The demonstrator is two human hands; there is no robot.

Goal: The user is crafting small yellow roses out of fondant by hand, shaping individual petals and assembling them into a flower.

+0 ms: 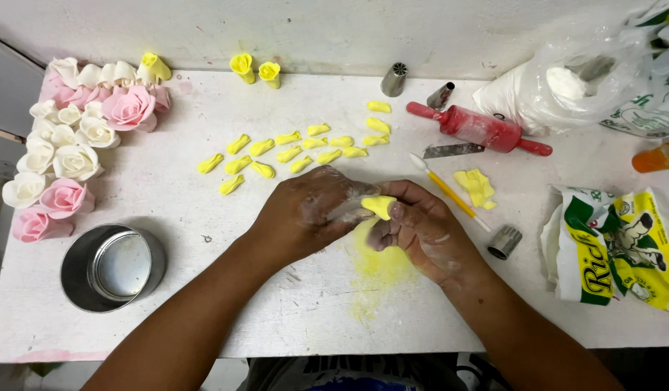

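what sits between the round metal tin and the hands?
Nothing. In the head view the stretch of white table between the metal tin and the left hand is bare; the small yellow pieces lie further back.

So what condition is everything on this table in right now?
Yellow paste piece: pinched between both hands.
Left hand: shut on the piece, floury.
Right hand: shut on it too.
Round tin: open, upright.
Red rolling pin: lying idle.
Yellow petals: loose, scattered.
Pink and white roses: finished, clustered.
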